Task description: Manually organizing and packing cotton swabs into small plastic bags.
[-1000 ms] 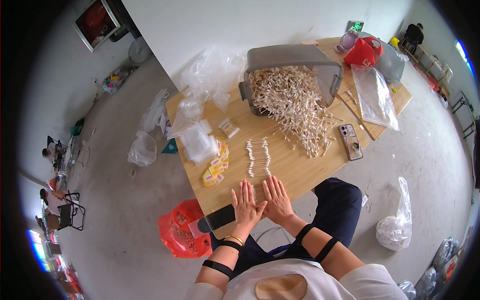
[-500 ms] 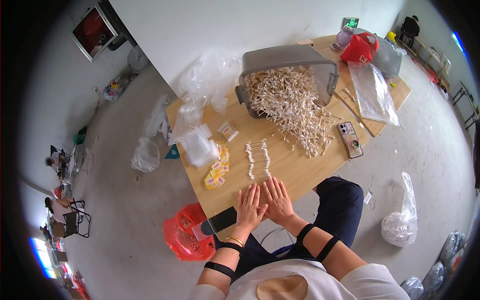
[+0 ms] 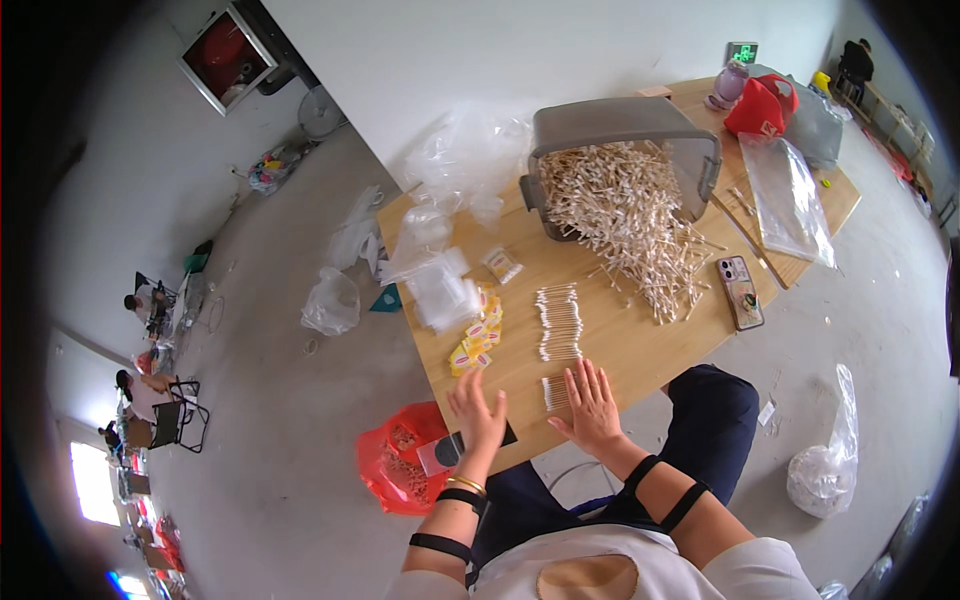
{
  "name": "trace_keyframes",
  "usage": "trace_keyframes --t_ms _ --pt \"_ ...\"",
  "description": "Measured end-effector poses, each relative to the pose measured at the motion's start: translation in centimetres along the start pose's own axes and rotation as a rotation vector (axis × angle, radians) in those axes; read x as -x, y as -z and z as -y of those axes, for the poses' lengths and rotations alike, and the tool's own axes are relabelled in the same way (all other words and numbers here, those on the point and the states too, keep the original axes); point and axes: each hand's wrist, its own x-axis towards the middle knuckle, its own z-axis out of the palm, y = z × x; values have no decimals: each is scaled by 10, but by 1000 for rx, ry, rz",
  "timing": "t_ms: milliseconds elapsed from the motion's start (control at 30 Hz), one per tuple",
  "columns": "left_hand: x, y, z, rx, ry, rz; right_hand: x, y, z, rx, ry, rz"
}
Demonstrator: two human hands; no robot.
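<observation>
My right hand [image 3: 592, 407] lies flat, fingers spread, on the wooden table [image 3: 640, 335] near its front edge, touching a small bunch of cotton swabs [image 3: 553, 392]. My left hand [image 3: 478, 412] is lifted a little above the table's front left part, fingers apart, holding nothing. A neat row of cotton swabs [image 3: 559, 322] lies just beyond the hands. Farther back, a grey plastic bin [image 3: 620, 160] lies tipped over, and a big heap of loose swabs [image 3: 630, 225] spills out of it.
Yellow packets [image 3: 476, 335] and clear plastic bags [image 3: 440, 285] lie at the table's left. A phone [image 3: 741, 291] lies on the right, a clear bag [image 3: 790, 200] and a red bag [image 3: 760, 105] beyond it. A red bag [image 3: 395, 465] is on the floor by my left.
My two hands were together at the table's front edge. Now the left has moved apart to the left and lifted, while the right rests by the small swab bunch.
</observation>
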Motion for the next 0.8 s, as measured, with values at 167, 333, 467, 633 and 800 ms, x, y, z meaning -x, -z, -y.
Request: trace_keyframes --t_ms 167,333,467,633,800 --pt "-40 11 48 -117 363 -23 -3 -9 17 47 53 11" --pt "-68 1 59 -231 634 179 -18 -23 54 101 176 69" --pt "-75 -3 68 -200 674 201 -22 -24 58 96 186 76" --pt "-78 -5 78 54 762 228 -22 -23 58 79 170 102" --pt "-78 1 90 389 672 117 -23 -24 58 79 183 81"
